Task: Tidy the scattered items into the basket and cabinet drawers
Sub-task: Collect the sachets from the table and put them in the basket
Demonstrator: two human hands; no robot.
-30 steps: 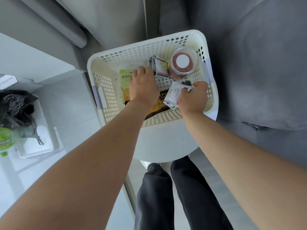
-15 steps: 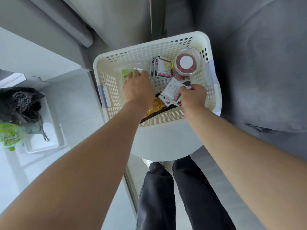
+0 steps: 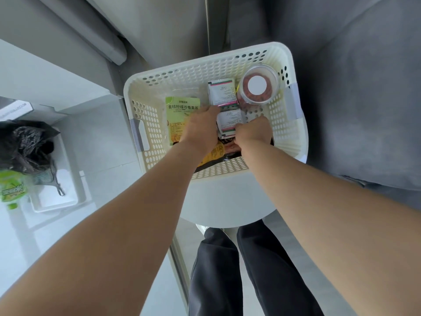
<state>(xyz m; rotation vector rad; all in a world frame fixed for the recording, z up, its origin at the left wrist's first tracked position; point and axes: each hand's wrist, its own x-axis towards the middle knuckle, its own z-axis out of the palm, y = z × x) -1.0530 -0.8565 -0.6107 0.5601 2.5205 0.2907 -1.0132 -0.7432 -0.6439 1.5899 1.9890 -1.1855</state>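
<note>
The step in hand looks like settling sachets flat among the snacks in the cream perforated plastic basket (image 3: 145,110), which sits on a round white table (image 3: 227,201). To do it well, lay each packet flat beside its neighbours rather than on edge.

From the left: a glossy green tea pouch (image 3: 180,112) lies flat. The left hand (image 3: 200,131) rests partly over it, fingers touching the white paper sachets with pink and green stripes (image 3: 222,94); whether it pinches one I cannot tell. The right hand (image 3: 252,131) pinches a lower white striped sachet (image 3: 230,122) at its edge. A round clear plastic tub of red pieces (image 3: 257,87) stands in the right corner. A slick black-and-yellow wrapper (image 3: 216,153) lies beneath the wrists.
</note>
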